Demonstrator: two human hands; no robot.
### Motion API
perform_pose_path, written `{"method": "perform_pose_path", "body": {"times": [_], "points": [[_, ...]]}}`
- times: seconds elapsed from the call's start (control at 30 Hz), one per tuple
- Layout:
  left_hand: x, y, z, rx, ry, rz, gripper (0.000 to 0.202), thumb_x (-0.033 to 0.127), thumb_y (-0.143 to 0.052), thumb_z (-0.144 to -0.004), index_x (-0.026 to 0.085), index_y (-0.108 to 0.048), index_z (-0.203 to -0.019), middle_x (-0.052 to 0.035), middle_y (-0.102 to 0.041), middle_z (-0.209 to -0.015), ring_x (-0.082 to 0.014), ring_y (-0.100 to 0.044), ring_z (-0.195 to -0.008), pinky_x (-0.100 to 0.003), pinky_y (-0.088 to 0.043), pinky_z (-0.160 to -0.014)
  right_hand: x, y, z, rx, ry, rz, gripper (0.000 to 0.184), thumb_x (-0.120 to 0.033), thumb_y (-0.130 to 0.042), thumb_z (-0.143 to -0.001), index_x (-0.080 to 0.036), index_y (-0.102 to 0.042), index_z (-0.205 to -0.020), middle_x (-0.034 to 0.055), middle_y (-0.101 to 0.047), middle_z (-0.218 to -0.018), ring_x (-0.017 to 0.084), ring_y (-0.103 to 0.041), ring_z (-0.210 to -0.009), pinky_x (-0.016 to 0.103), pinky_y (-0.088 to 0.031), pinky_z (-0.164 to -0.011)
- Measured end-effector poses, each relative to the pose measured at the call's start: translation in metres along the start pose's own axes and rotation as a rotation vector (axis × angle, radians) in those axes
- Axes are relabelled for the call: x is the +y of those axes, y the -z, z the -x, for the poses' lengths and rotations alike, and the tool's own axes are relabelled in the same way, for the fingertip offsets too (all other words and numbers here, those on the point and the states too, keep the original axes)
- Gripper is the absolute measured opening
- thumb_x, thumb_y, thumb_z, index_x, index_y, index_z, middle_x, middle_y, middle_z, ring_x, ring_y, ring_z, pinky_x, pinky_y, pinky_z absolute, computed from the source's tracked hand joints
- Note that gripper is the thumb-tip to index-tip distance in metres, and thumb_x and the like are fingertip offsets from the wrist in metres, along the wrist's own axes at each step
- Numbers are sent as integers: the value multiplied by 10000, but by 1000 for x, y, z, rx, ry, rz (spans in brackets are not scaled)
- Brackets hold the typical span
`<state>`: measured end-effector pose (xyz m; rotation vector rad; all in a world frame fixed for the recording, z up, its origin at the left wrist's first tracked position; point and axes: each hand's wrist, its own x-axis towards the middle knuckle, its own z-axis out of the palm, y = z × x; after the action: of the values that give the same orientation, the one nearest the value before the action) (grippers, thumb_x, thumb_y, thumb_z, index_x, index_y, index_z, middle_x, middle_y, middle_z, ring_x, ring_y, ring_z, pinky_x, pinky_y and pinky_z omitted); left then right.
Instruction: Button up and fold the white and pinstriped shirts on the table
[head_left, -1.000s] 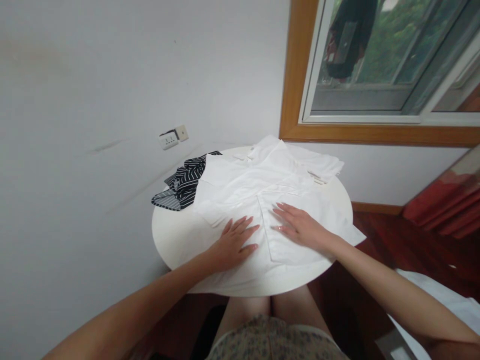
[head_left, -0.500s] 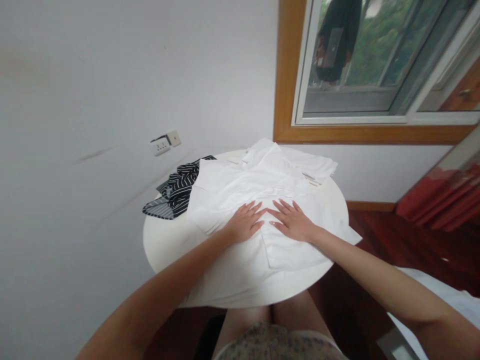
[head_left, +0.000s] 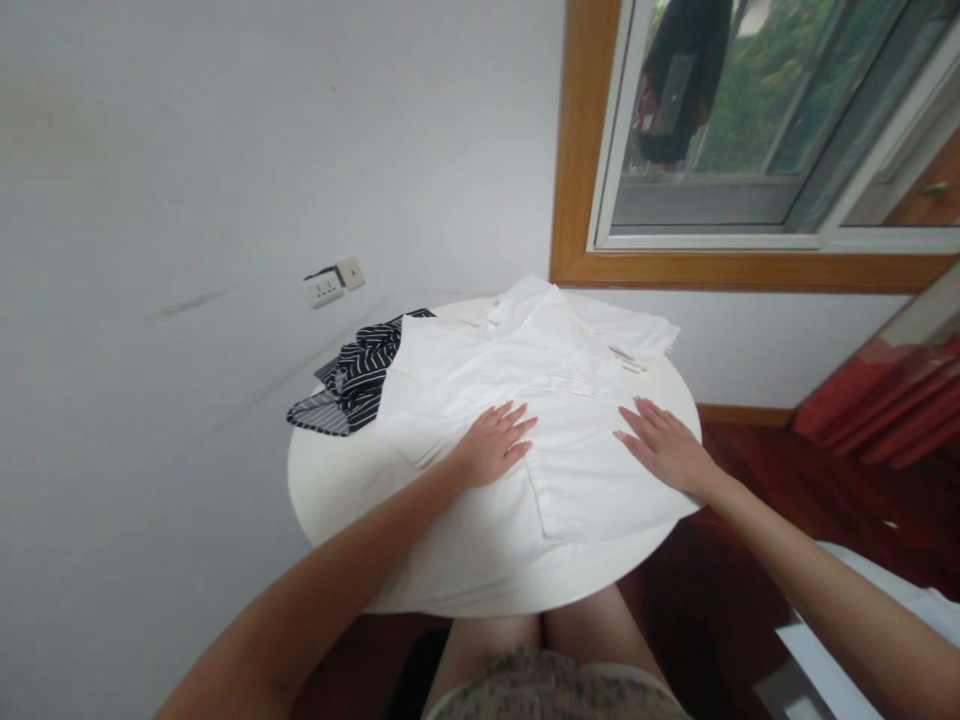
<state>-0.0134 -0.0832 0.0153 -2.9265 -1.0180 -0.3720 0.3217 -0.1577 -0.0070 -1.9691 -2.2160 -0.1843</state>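
A white shirt [head_left: 517,375] lies spread flat on a small round white table [head_left: 330,490], its collar toward the wall. My left hand [head_left: 491,443] rests flat on the shirt's middle, fingers stretched out. My right hand [head_left: 664,445] lies flat on the shirt's right side near the table's right edge, fingers also stretched. Neither hand holds anything.
A black-and-white striped garment [head_left: 352,380] lies bunched at the table's back left, partly under the shirt. Folded white cloth [head_left: 637,335] sits at the back right. A wall socket [head_left: 330,283] and a wood-framed window [head_left: 750,150] are behind. Dark red floor [head_left: 810,490] lies right.
Both hands slid up the shirt from its lower part. Then my right hand swept out to the right side, while my left hand stayed in the middle.
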Motion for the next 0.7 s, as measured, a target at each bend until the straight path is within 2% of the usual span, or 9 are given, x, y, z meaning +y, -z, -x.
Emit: {"method": "perform_pose_path", "body": {"times": [0.1,0.2,0.3,0.4,0.47,0.53,0.6,0.7], "points": [[0,0,0,13,-2,11,476,430,-359,-967,269,-438,-1408,-71,-364,-1513,-257,-285,-1417,-485,-263,-1146,0,2,5,31,-74,49,617,-564,-268,-952,-206,-433,-1427,142,-338,-1516,316,-240,-1422,517,-278,-1109],[3,0,2,71,7,7,516,436,-383,-957,234,-404,-1432,-109,-302,-1539,-258,-281,-1416,-463,-277,-1142,-5,8,-2,61,-123,94,593,-577,-329,-929,-217,-512,-1365,149,-370,-1497,373,-236,-1412,582,-282,-1078],[9,2,3,139,8,-22,560,427,-423,-939,203,-371,-1450,-127,-254,-1555,-273,-267,-1417,-461,-276,-1143,-16,19,-30,62,-65,105,551,-537,-388,-920,-223,-521,-1353,140,-358,-1505,369,-233,-1413,593,-265,-1081],[8,7,1,160,2,-72,523,399,-410,-946,209,-400,-1433,-107,-277,-1550,-268,-271,-1415,-455,-252,-1156,-37,27,-71,20,49,82,532,-483,-385,-934,-235,-467,-1398,115,-351,-1514,338,-239,-1417,569,-251,-1098],[-4,13,-1,168,29,-111,495,384,-383,-955,218,-422,-1420,-89,-319,-1534,-258,-278,-1413,-445,-243,-1161,-52,26,-97,-9,101,73,537,-478,-372,-941,-241,-442,-1418,102,-338,-1523,323,-225,-1424,559,-222,-1115],[-24,20,2,176,102,-153,490,370,-350,-964,219,-413,-1426,-77,-357,-1517,-250,-287,-1410,-439,-242,-1162,-64,20,-116,-17,140,53,550,-486,-337,-952,-252,-396,-1447,90,-313,-1536,305,-210,-1432,543,-205,-1126],[-49,24,12,155,192,-182,503,373,-327,-968,214,-387,-1441,-76,-372,-1509,-247,-300,-1405,-442,-247,-1157,-72,9,-125,-27,153,25,568,-506,-298,-961,-259,-351,-1470,80,-290,-1546,294,-209,-1434,531,-212,-1126],[-79,23,35,23,265,-160,516,439,-290,-974,232,-401,-1433,-71,-372,-1510,-248,-318,-1398,-455,-263,-1143,-76,-8,-124,-52,131,-8,590,-536,-228,-968,-258,-340,-1475,70,-272,-1553,284,-225,-1431,518,-225,-1122]]}}
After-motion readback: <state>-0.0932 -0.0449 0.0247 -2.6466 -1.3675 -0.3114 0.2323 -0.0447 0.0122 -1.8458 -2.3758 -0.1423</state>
